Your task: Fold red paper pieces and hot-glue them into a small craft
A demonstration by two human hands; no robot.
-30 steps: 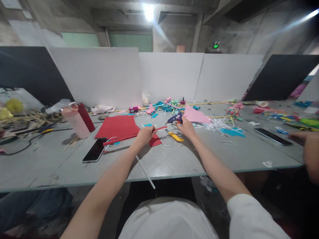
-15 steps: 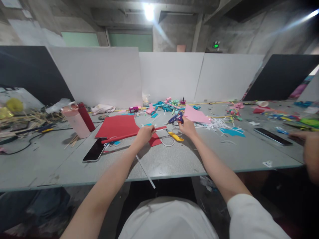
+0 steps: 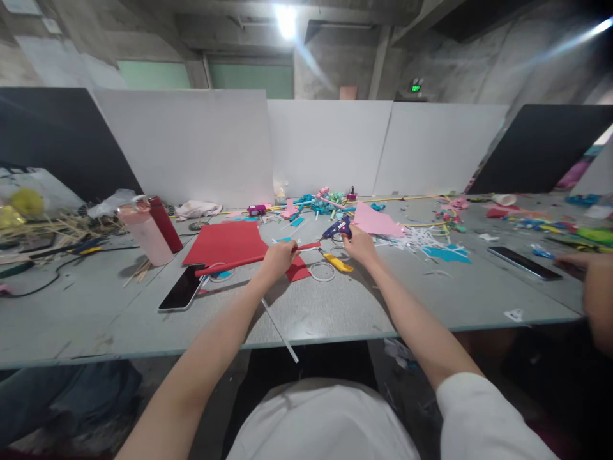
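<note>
My left hand (image 3: 279, 258) is closed around a long red paper tube (image 3: 234, 262), which lies slantwise and sticks out past both sides of the fist. In my right hand (image 3: 360, 244) is a dark blue glue gun (image 3: 338, 227), its nozzle pointing left at the tube's right end. Whether the nozzle touches the tube I cannot tell. Below that end lie a yellow-handled cutter (image 3: 338, 262) and a white ring (image 3: 323, 272). A red paper scrap (image 3: 298, 269) is beside my left hand, and a larger red sheet (image 3: 227, 241) lies behind the tube.
A phone (image 3: 181, 291) lies under the tube's left end. Pink (image 3: 146, 235) and red bottles (image 3: 165, 225) stand at left. A thin white stick (image 3: 280, 331) overhangs the front edge. Pink paper (image 3: 378, 222) and white strips (image 3: 416, 237) lie right. Another person's hand (image 3: 577, 260) is far right.
Both my hands, the red paper tube and the glue gun stay almost in place. No object has visibly been taken up or let go.
</note>
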